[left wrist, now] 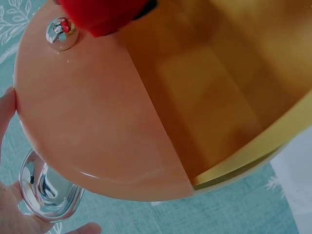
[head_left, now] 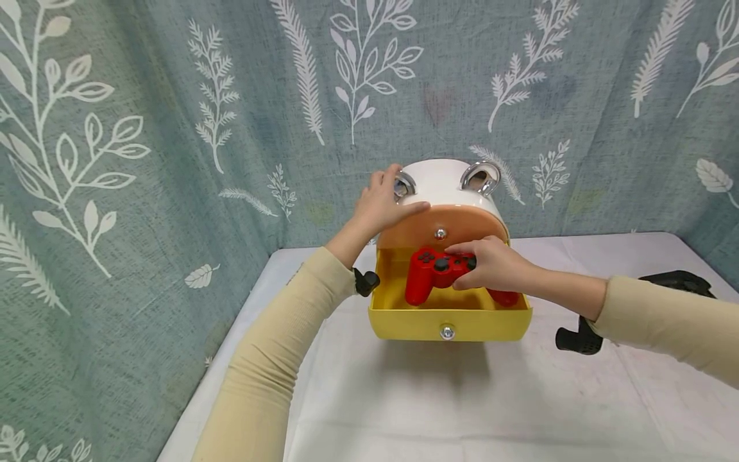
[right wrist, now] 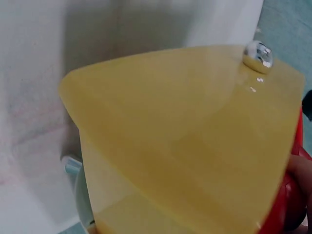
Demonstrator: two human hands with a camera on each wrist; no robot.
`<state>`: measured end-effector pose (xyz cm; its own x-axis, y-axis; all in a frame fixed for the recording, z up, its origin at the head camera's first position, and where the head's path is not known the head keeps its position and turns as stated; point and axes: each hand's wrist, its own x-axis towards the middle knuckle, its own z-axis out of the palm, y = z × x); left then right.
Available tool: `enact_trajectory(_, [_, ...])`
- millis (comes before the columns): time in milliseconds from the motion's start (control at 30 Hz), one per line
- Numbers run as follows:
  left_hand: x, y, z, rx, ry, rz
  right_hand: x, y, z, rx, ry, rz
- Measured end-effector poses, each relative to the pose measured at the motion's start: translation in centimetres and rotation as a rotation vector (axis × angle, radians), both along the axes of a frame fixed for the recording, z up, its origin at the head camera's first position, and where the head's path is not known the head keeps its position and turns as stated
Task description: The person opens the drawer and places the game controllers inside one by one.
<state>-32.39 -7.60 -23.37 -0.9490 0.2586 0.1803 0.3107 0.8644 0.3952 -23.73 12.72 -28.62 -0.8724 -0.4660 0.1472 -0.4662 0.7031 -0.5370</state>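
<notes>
"So, where is the red game controller (head_left: 430,276) right now?"

"At the mouth of the yellow drawer (head_left: 398,326), its grips pointing down and its dark sticks and buttons facing the wearer. I can't tell whether it touches the drawer's floor."

"And what has hold of it?"

"The right hand (head_left: 493,266), with thumb and fingers pinching it across its right half. In the right wrist view, the drawer's underside hides most of that grasp."

"How does the drawer sit?"

"Pulled well out from its cabinet, with a chrome knob (head_left: 447,332) in the middle of its face and a shadow beneath it."

"What is above it?"

"An orange panel (head_left: 407,232), rounded at the top, with its own silvery knob (head_left: 441,234). Around that curves the white shell (head_left: 439,183), topped by two shiny ears, the left ear (head_left: 407,183) and the right ear (head_left: 492,172)."

"Where is the other hand?"

"The left hand (head_left: 378,202) is at the left ear, thumb stretched out along the panel's upper edge, fingers on the ear's far side. It touches the cabinet, but I can't tell whether it grips or just rests there."

"What about farther out?"

"A desk (head_left: 416,417) under a white cloth, a black object (head_left: 675,280) partly behind the right sleeve (head_left: 664,321), and a blue-green curtain (head_left: 173,224) with white leaf prints behind everything."
</notes>
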Motion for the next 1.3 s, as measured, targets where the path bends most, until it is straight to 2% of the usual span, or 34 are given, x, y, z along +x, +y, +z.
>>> enact_trajectory(233, [0.0,0.0,-0.1,0.004,0.013,-0.004,-0.4,-0.7,-1.3,-0.005,-0.064,-0.015])
enact_trajectory(600, [0.0,0.1,-0.2,-0.01,0.011,-0.006,-0.9,-1.4,-2.5,0.086,-0.133,-0.057])
enact_trajectory(767, [0.0,0.1,-0.3,-0.004,0.019,-0.009,-1.3,-1.5,-3.0,0.115,-0.125,-0.059])
enact_trajectory(1033, [0.0,0.0,-0.3,0.005,0.023,-0.012,-1.9,-1.5,-3.8,0.104,-0.103,-0.034])
enact_trajectory(1300, [0.0,0.0,-0.1,0.005,0.021,-0.01,-2.2,-1.6,-3.9,0.113,-0.1,-0.036])
